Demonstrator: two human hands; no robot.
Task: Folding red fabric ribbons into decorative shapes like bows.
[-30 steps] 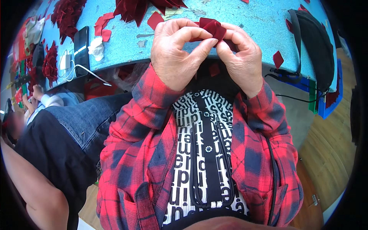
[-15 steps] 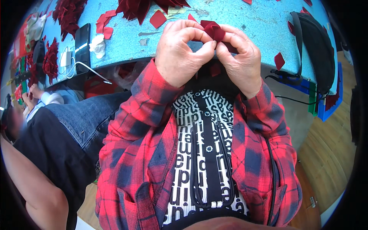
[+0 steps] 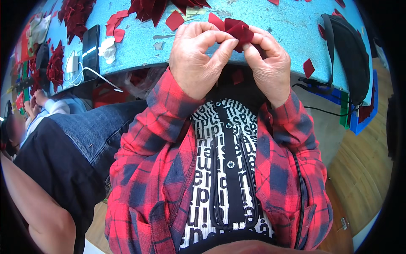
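Between my hands, over the table's near edge, is a dark red fabric flower piece point(image 3: 239, 30) with folded, velvety petals. My left hand point(image 3: 195, 61) pinches its left side between thumb and fingertips. On the right side, the thumb and bent fingers of my right hand point(image 3: 269, 63) are closed on it too. A brighter red diamond petal point(image 3: 216, 21) shows just beside the piece; whether it is attached or lying behind I cannot tell. Beyond my hands, a big dark red petal cluster point(image 3: 154, 9) lies on the blue table point(image 3: 139, 48).
Loose red petals point(image 3: 174, 20) are scattered about. At left sit a dark phone point(image 3: 90, 53), a white cable point(image 3: 95, 72) and a crumpled tissue point(image 3: 107, 51). A black bag point(image 3: 349, 59) covers the right edge, above a blue crate point(image 3: 359, 125). Another person's arm point(image 3: 42, 203) is at left.
My hands have drawn slightly apart, with the left thumb shifting left. The flower piece has turned and moved up a little, showing more of its petals. The brighter petal beside it is more exposed.
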